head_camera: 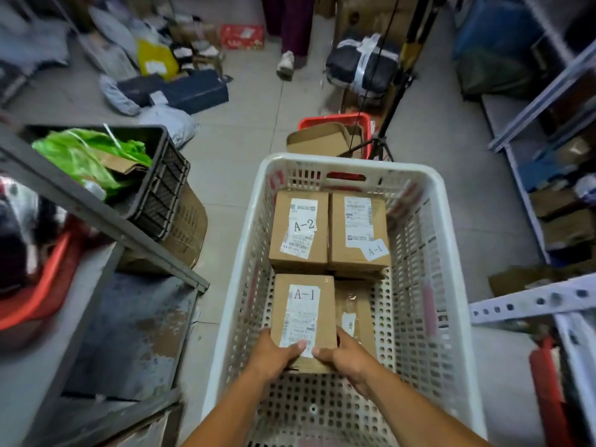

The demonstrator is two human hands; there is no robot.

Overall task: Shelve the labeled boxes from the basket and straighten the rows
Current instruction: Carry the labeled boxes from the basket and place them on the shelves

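A white perforated basket [432, 253] stands on the floor in front of me. Inside it, a cardboard box labeled A-1 [303, 304] lies at the near left. My left hand [277, 353] grips its near left corner and my right hand [345, 353] grips its near right corner, thumbs on top. Behind it lie a box labeled A-2 [298, 230] and another A-1 box [359, 230] side by side. A further box [354, 311] sits lower at the right, partly hidden.
A grey metal shelf [106, 321] stands at my left, a white and blue rack [529, 298] at my right. A black crate [161, 188] with green plastic, a red basket [332, 121] with cardboard, a tripod [383, 137], parcels and a person's foot [285, 64] occupy the floor ahead.
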